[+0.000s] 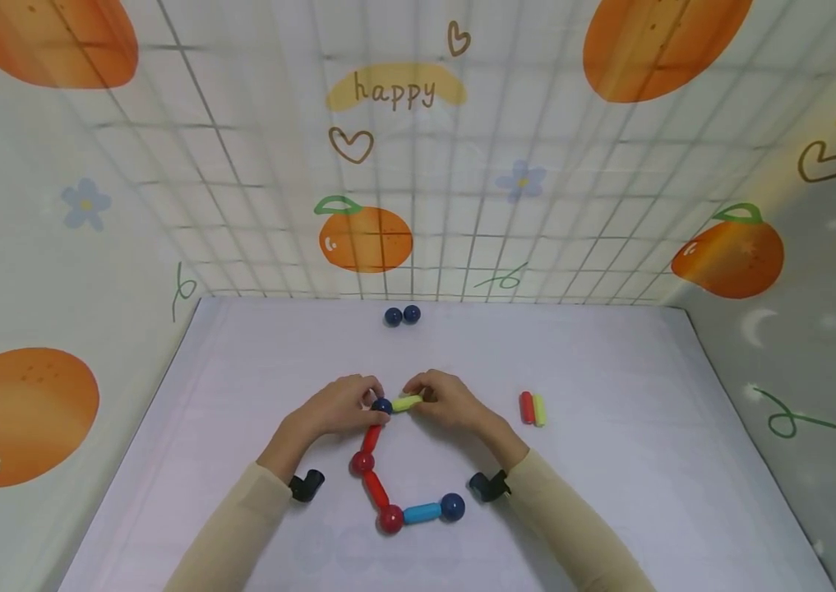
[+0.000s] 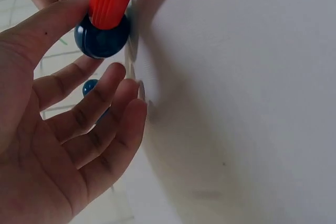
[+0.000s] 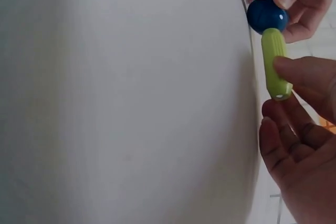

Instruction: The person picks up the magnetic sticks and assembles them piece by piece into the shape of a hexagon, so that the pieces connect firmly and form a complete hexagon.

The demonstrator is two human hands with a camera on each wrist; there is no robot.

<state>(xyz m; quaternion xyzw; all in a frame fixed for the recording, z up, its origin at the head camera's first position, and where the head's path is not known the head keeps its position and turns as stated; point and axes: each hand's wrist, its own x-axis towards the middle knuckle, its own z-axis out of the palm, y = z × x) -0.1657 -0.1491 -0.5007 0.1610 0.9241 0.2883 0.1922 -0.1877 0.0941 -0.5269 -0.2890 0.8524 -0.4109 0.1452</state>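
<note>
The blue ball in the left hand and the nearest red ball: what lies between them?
A red rod lies between the blue ball and the red ball; the head view shows this.

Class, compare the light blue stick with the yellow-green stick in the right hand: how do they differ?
The light blue stick has balls at both ends; the yellow-green stick meets one at just one end. The right hand pinches the yellow-green stick; no hand touches the light blue stick. Both are elongated.
</note>
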